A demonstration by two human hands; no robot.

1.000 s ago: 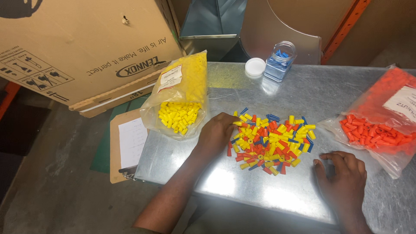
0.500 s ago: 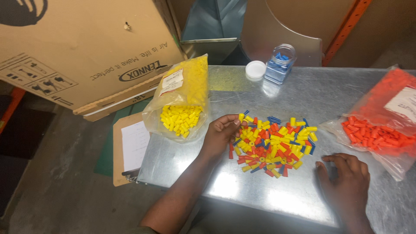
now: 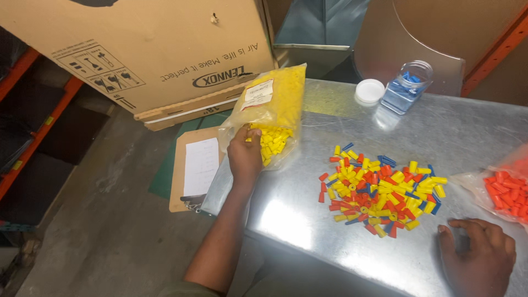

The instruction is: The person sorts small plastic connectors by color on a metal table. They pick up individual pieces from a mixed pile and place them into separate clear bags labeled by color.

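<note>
Two bare hands were over a shiny sheet-metal table [image 3: 308,198]. Furthest left, a brown clipboard with a white sheet [image 3: 193,168] lay on the floor beside a large cardboard box [image 3: 137,49]. The left hand [image 3: 245,157] reached into the mouth of a clear plastic bag of yellow caps [image 3: 272,113] lying at the table's left edge, fingers curled down among the yellow pieces; whether they pinched any could not be told. To the right, a loose pile of small yellow, red and blue plastic caps [image 3: 382,190] lay spread on the metal, well apart from the bag. Behind it stood a white round lid [image 3: 369,91] just beside a clear jar of blue caps [image 3: 406,88]. The right hand [image 3: 481,258] rested flat on the table, fingers spread, near the pile's lower right corner, holding nothing. At the far right edge lay a clear bag of orange-red caps [image 3: 503,190].
</note>
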